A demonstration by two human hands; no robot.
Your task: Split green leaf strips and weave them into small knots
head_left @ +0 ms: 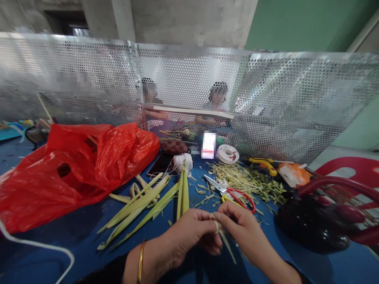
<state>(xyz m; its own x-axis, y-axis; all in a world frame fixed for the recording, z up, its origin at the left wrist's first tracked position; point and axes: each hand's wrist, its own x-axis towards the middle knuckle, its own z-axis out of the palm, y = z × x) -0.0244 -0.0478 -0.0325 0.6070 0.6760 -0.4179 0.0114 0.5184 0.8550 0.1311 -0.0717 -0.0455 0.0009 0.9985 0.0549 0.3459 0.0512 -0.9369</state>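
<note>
My left hand [192, 232] and my right hand [239, 228] meet near the front edge of a blue table [83, 232]. Both are closed in a pinch on a thin pale-green leaf strip [224, 238], which wraps at the fingertips and trails down toward me. A gold bangle [141, 262] sits on my left wrist. Just beyond my hands lie long green palm leaves [154, 201] fanned out on the table. Red-handled scissors [233, 192] lie a little past my right hand.
A crumpled red plastic bag [74, 165] fills the left. A heap of leaf trimmings [248, 181], a tape roll [227, 154], a phone [160, 163], a dark bag [310, 225] and a red chair [349, 173] stand right. A perforated metal screen [281, 102] bounds the back; people sit behind it.
</note>
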